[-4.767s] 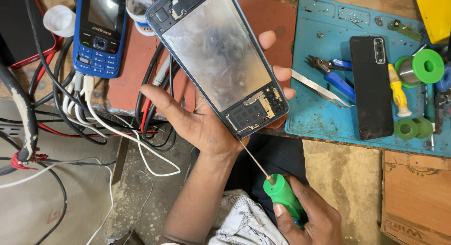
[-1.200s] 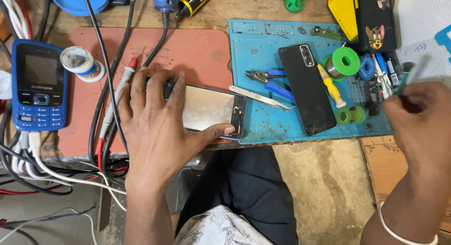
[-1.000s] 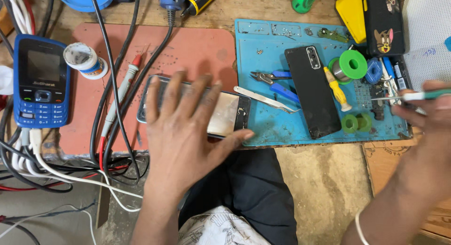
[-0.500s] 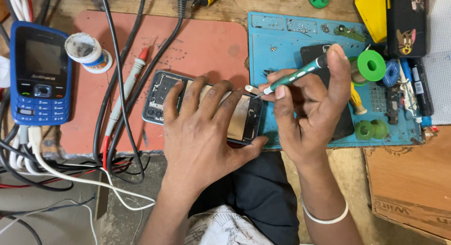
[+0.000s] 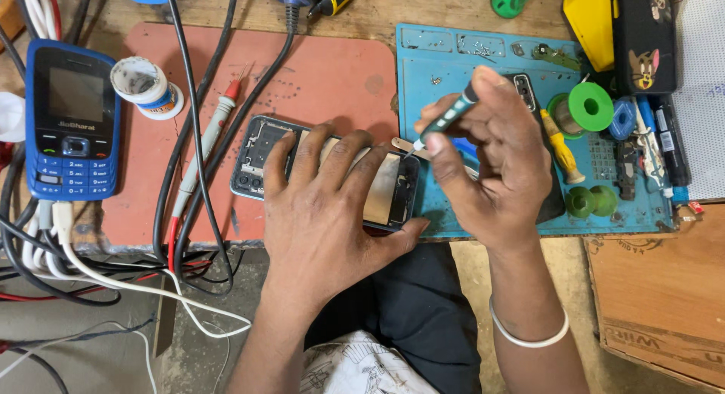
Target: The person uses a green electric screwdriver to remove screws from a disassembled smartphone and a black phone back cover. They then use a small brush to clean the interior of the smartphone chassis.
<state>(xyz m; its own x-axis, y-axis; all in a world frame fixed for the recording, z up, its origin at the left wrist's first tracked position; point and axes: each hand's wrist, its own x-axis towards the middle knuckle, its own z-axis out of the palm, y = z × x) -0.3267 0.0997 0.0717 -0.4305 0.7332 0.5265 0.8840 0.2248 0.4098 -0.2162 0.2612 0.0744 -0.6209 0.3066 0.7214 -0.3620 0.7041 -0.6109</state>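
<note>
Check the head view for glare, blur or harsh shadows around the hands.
Head view: light is soft and even, with only faint shadows under the left hand and right hand. The opened phone shows a dull sheen on its metal plate, no blown-out glare. Hands and the green screwdriver are sharp, no motion blur.

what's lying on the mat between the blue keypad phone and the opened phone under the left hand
In the head view, between the blue keypad phone and the opened phone: a small white tub, black cables and a red-tipped probe.
</note>
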